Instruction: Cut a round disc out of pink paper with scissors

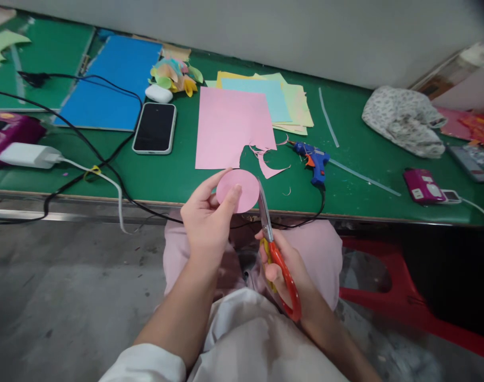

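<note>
Between the thumb and fingers of my left hand is a round pink paper disc, held up just in front of the table edge. My right hand grips scissors with red and yellow handles. Their blades point up and meet the disc's right rim. Beyond my hands lies a pink sheet of paper with a curved piece cut from its lower right corner. Pink paper scraps rest beside that cut.
A blue glue gun lies right of the scraps, its cord running over the table edge. Left are a phone, a white earbud case, paper petals and tangled black cables. A patterned cloth sits at right.
</note>
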Demonstrator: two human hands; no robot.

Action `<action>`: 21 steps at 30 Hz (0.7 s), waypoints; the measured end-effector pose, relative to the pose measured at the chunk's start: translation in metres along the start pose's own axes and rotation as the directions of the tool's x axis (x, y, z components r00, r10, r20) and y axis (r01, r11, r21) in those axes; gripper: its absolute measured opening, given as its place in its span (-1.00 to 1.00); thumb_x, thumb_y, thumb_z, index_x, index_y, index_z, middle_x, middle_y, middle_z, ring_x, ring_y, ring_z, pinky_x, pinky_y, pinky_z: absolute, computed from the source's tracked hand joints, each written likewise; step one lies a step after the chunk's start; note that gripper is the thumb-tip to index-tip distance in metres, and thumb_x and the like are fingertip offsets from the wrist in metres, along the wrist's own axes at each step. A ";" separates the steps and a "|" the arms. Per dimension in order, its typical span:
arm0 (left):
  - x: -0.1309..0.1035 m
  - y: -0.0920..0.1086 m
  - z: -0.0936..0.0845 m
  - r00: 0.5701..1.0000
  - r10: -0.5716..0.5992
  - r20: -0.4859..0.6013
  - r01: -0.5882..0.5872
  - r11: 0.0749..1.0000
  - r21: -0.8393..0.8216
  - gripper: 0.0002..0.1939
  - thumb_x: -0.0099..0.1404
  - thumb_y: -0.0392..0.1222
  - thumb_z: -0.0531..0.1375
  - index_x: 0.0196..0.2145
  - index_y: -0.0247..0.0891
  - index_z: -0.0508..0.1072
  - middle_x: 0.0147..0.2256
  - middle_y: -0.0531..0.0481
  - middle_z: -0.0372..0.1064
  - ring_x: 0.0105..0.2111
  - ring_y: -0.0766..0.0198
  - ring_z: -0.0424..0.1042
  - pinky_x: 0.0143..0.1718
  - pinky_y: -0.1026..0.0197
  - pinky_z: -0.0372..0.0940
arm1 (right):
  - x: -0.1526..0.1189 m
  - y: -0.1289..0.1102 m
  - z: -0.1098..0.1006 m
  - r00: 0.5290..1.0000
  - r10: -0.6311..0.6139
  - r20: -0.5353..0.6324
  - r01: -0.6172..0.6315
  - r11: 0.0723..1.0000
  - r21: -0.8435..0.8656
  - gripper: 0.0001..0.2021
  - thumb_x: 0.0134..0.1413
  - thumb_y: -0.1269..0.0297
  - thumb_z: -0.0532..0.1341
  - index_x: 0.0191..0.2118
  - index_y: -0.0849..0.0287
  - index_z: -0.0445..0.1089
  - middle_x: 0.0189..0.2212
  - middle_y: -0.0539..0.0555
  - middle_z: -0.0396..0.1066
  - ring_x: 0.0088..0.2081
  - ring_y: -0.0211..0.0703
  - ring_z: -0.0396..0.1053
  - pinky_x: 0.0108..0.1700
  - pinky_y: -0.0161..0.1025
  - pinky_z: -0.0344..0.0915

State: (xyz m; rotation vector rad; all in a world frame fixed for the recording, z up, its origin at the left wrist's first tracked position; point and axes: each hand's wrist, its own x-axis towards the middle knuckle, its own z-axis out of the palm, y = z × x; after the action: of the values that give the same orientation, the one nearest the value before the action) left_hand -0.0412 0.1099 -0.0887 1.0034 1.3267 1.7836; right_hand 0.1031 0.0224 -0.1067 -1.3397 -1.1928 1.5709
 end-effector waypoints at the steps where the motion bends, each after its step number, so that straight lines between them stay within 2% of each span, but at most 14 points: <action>1: 0.000 0.000 0.000 1.000 0.001 -0.002 -0.001 1.000 0.003 -0.69 0.07 -0.16 0.47 -0.18 -0.15 0.67 -0.30 0.07 0.64 -0.40 0.39 0.57 -0.32 0.42 0.48 | 0.000 0.000 0.000 1.000 0.005 0.004 -0.005 1.000 -0.001 -0.13 -0.33 -0.58 0.21 -0.03 0.02 0.29 -0.48 -0.11 0.15 -0.48 -0.24 0.03 -0.44 -0.27 0.04; 13: 0.004 -0.003 -0.002 1.000 -0.015 -0.007 0.015 0.999 0.042 -0.67 0.10 -0.10 0.45 -0.15 -0.17 0.66 -0.30 0.03 0.63 -0.40 0.34 0.58 -0.40 0.41 0.47 | -0.003 0.001 -0.001 0.999 0.044 -0.006 -0.045 0.999 -0.019 -0.14 -0.37 -0.55 0.24 -0.02 0.00 0.32 -0.48 -0.12 0.13 -0.49 -0.25 0.04 -0.46 -0.28 0.03; 21: 0.007 -0.005 -0.001 1.000 -0.014 -0.003 0.014 0.999 0.046 -0.64 0.10 -0.06 0.44 -0.13 -0.19 0.64 -0.27 0.00 0.63 -0.37 0.30 0.60 -0.38 0.38 0.48 | -0.004 -0.002 0.000 0.997 0.072 -0.010 -0.072 0.997 0.004 -0.18 -0.36 -0.51 0.28 -0.06 0.00 0.32 -0.50 -0.15 0.12 -0.51 -0.28 0.00 -0.49 -0.29 -0.02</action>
State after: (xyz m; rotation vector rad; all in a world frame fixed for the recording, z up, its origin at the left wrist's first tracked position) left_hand -0.0454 0.1166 -0.0925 1.0146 1.3781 1.7519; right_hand 0.1040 0.0195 -0.1038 -1.4011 -1.1459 1.6140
